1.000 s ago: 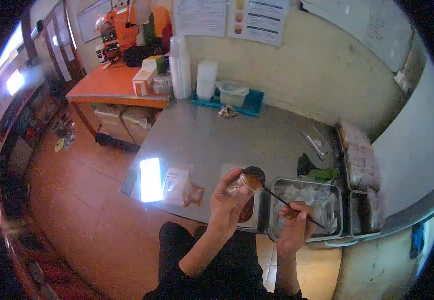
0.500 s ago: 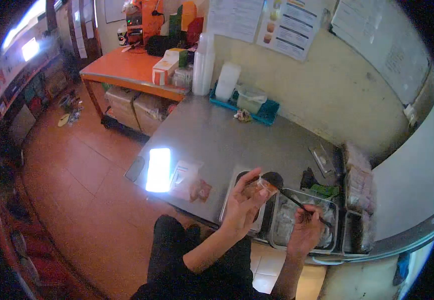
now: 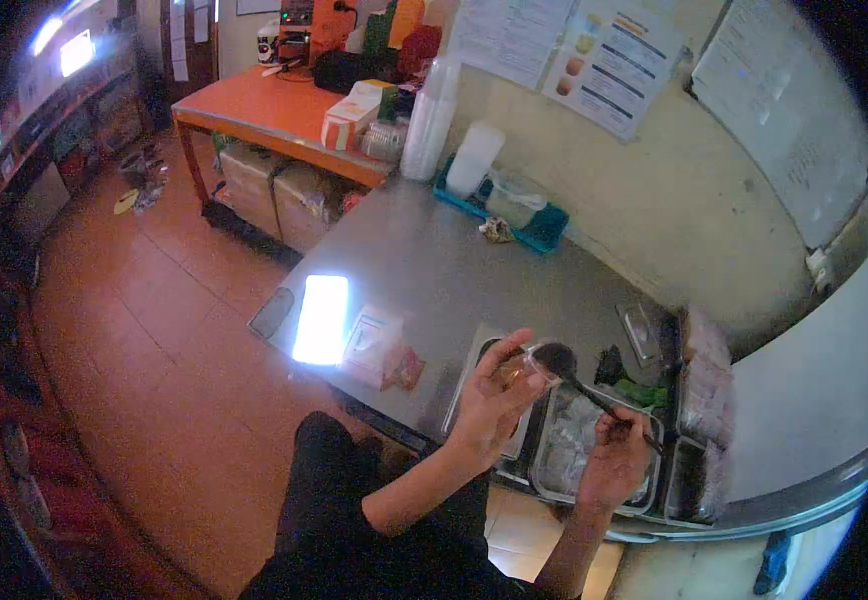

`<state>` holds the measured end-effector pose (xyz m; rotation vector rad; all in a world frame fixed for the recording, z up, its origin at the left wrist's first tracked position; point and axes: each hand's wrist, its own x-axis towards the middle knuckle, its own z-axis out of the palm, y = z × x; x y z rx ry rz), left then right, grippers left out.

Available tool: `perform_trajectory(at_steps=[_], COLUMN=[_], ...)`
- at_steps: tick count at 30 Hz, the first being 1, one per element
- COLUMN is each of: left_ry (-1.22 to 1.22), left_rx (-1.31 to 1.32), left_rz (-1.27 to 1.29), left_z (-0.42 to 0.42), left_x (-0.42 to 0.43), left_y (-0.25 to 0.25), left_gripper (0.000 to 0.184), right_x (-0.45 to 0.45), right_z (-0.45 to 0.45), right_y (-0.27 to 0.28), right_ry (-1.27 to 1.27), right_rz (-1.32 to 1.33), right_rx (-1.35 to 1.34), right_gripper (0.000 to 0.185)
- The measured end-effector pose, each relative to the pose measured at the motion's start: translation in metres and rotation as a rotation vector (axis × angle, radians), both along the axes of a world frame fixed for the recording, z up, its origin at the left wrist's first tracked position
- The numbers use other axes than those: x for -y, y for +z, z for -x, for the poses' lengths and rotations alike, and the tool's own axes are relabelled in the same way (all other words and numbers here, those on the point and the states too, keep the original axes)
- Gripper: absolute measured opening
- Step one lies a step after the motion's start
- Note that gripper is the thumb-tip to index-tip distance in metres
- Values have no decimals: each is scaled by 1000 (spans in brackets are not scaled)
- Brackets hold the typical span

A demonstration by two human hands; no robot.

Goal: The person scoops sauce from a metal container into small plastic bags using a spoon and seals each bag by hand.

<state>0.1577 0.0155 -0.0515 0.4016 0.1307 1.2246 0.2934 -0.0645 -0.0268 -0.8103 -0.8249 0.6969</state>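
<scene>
My left hand (image 3: pixel 494 408) holds a small clear plastic cup (image 3: pixel 522 369) over a metal tray (image 3: pixel 456 384), fingers wrapped round it. My right hand (image 3: pixel 617 458) grips the handle of a black spoon (image 3: pixel 556 360), whose bowl is at the cup's mouth. What lies in the spoon's bowl is too dark to tell. Under my right hand a second metal tray (image 3: pixel 544 484) holds clear plastic pieces. My left wrist partly hides the first tray and its contents.
A brightly lit phone (image 3: pixel 322 322) and a plastic packet (image 3: pixel 374 345) lie to the left on the steel table (image 3: pixel 424 260). A teal basket (image 3: pixel 542 232) stands by the wall. Packed bags (image 3: pixel 702 385) and a dark container (image 3: pixel 689 485) line the right side.
The view has turned, so the table and its objects appear rotated. The spoon stays at the cup, and both hands keep their holds while appearing farther right.
</scene>
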Motion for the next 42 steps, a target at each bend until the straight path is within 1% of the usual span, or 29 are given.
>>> perform_trajectory(at_steps=[5, 7, 10, 14, 17, 19, 20, 23, 25, 29, 31, 35, 37, 38, 40, 41, 42], left_ry=[-5, 1, 24, 29, 2, 12, 17, 11, -21, -25, -4, -17, -75, -78, -33, -33, 14], left_rx=[-4, -7, -37, -16, 8, 13, 13, 17, 57, 33, 34, 29, 171, 166, 136, 132, 86], left_rz=[22, 3, 25, 47, 44, 51, 45, -14, 14, -2, 32, 49, 102, 102, 148, 147, 141], left_z=[4, 4, 5, 6, 10, 8, 7, 6, 5, 6, 7, 9, 15, 18, 27, 31, 34], left_x=[1, 0, 1, 0, 0, -3, -3, -5, -4, -3, -3, -7, -7, -6, -5, -5, -4], left_y=[1, 2, 6, 9, 6, 6, 4, -4, -4, -2, -1, -8, -11, -11, -11, -10, -10], left_gripper=[53, 53, 53, 53, 54, 54, 54, 51, 50, 48, 43, 38, 35, 35, 34, 34, 34], right_x=[1, -1, -1, -3, -2, -4, -4, -5, -5, -6, -9, -11, -13, -15, -21, -22, -22], right_z=[3, 2, 1, 8, 7, 7, 9, 13, 10, 14, 13, 22, 23, 22, 20, 20, 19], right_y=[1, -1, -3, 4, 0, -1, 1, 5, 2, 6, 4, 16, 18, 17, 9, 3, -4], right_ry=[-37, -19, -21, 3, -27, -9, -4, -38, -73, -87, -128, -162, -209, -213, -330, -330, -331], right_rz=[-12, -9, -13, -45, -5, -17, -23, -11, 13, 6, -12, 26, 40, 40, 64, 63, 180], right_rx=[62, 4, 64, 44, 69, -30, -31, -29, 2, -7, -90, -50, -109, -115, -58, -62, 74], right_gripper=[27, 27, 27, 27, 27, 28, 28, 28, 27, 28, 31, 34, 35, 35, 34, 34, 34])
